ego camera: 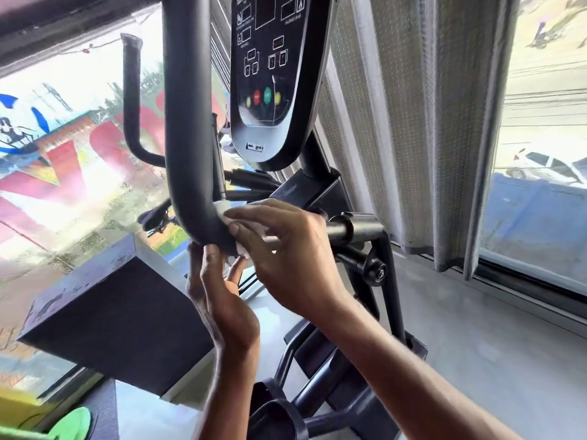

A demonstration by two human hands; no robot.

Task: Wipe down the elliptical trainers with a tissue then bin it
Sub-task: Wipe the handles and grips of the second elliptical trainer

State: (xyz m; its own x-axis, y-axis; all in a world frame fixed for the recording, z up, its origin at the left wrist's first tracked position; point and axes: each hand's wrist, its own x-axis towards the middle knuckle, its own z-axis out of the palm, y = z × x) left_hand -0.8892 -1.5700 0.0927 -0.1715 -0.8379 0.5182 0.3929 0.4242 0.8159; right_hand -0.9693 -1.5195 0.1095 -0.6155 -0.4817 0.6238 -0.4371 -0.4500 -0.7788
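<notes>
My right hand (286,249) is just below the console (273,81) of the elliptical trainer (320,185), with its fingers and thumb curled round the white tissue (229,214), pressing it against the bend of the thick black handlebar (187,122) that runs down the console's left side. The tissue is bunched under my fingers. A bit of it shows above my index finger, and another bit shows below my thumb against the underside of the bar. My left hand (219,296) is lower still, below the console and a little to its left. It holds nothing. Its fingers are fairly straight and reach up, and the fingertips touch the underside of the same bend, right beside the lower edge of the tissue. The console's panel shows a row of coloured buttons (262,97) near its lower end: yellow, red, green and yellow. Farther left of the console a thinner black grip (131,90) stands upright in front of the window (63,138), which looks out on a brightly painted wall. Below and left of the console sits a dark box-shaped ledge (111,312). To the console's right hangs a pale dotted curtain (413,122), and beyond that a white car (546,166) is visible through the glass. Far below the console I can see a black pedal (276,417) of the machine.
</notes>
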